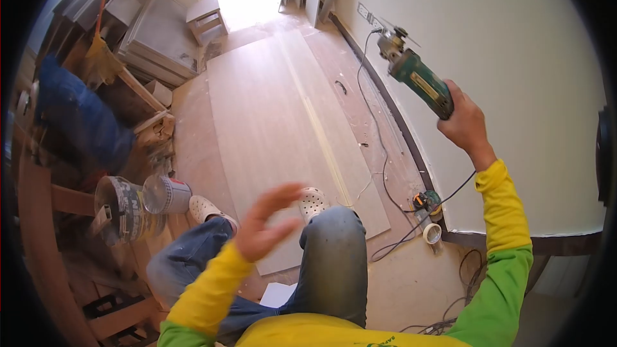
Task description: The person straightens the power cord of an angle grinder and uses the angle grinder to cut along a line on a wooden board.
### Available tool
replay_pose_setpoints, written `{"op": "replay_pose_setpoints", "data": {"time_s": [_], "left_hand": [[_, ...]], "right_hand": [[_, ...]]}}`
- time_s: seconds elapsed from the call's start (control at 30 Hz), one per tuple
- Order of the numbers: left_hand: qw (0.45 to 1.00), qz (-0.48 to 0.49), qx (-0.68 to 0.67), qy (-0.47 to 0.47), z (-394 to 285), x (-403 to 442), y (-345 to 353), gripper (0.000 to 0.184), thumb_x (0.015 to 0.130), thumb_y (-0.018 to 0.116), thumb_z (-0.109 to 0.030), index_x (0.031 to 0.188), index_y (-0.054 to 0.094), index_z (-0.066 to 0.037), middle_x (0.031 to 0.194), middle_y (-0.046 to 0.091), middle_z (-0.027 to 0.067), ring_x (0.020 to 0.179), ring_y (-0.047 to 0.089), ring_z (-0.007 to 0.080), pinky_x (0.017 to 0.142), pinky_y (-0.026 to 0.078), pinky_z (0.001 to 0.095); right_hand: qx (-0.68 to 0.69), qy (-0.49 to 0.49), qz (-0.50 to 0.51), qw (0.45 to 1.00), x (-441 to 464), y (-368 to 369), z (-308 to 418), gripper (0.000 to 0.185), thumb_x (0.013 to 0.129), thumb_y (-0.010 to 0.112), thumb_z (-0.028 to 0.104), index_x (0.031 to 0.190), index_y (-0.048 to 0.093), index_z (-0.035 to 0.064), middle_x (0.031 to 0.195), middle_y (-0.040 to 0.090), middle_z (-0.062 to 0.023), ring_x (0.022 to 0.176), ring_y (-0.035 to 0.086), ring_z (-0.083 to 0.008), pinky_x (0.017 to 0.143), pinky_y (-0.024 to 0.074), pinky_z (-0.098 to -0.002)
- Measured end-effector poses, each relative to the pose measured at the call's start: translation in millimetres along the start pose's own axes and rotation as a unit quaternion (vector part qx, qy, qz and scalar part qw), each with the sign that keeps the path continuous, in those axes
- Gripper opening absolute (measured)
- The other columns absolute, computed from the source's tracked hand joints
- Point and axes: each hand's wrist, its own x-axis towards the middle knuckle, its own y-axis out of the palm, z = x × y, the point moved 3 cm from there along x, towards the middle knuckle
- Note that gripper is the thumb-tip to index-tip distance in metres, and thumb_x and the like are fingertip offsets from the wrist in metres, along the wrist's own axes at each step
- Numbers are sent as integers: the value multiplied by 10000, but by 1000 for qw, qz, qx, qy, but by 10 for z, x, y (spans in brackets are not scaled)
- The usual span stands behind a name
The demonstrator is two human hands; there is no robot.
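My right hand (465, 119) is wrapped around the rear of a green angle grinder (421, 82), held up beside the wall. The grinder's disc points away from me, near the wall outlets. Raised above my legs, my left hand (267, 222) holds nothing, its thumb and fingers apart and slightly blurred. Below it a large pale wood-grain board (257, 115) lies flat on the floor, with a lighter yellowish strip running along it. One of my white clogs (313, 203) rests on the board's near part.
Another small green power tool (429, 202) sits by the wall's base, with dark cables (385, 167) around it. Buckets (128, 209) stand at left, beside a blue cloth or bag (87, 115). Stacked panels (160, 38) and a small stool (205, 19) are farther back.
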Motion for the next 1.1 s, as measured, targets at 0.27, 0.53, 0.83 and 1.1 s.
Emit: {"op": "replay_pose_setpoints", "data": {"time_s": [0.27, 0.53, 0.83, 1.1], "left_hand": [[875, -352, 279, -179, -164, -1931, -2354, 530, 968, 558, -48, 1468, 405, 38, 1443, 504, 184, 1326, 503, 275, 1121, 373, 377], [713, -388, 503, -296, -80, -2818, -1764, 486, 1023, 558, -300, 1376, 534, 34, 1403, 542, 188, 1284, 511, 301, 1111, 361, 402], [686, -460, 473, -305, -49, -2414, -1534, 517, 1013, 588, -321, 1384, 528, 33, 1419, 537, 183, 1297, 495, 298, 1128, 339, 408], [688, -473, 460, -302, -44, -2441, -1519, 491, 1009, 593, -285, 1376, 535, 36, 1410, 544, 176, 1285, 505, 295, 1119, 353, 410]], "right_hand": [[219, 170, 46, 960, -42, 2362, 406, 794, 663, 705, 215, 1412, 460, 109, 1091, 691, -227, 980, 671, -426, 853, 544, -452], [314, 281, 160, 893, -553, 4201, 1315, 779, 700, 725, 234, 1413, 450, 82, 1066, 685, -231, 953, 679, -402, 843, 548, -450], [348, 305, 190, 866, -855, 4828, 1808, 768, 713, 710, 229, 1413, 440, 64, 1084, 684, -236, 971, 669, -414, 858, 541, -465], [342, 315, 209, 860, -796, 4906, 1771, 759, 716, 709, 251, 1403, 440, 71, 1072, 689, -241, 955, 676, -414, 847, 545, -467]]}}
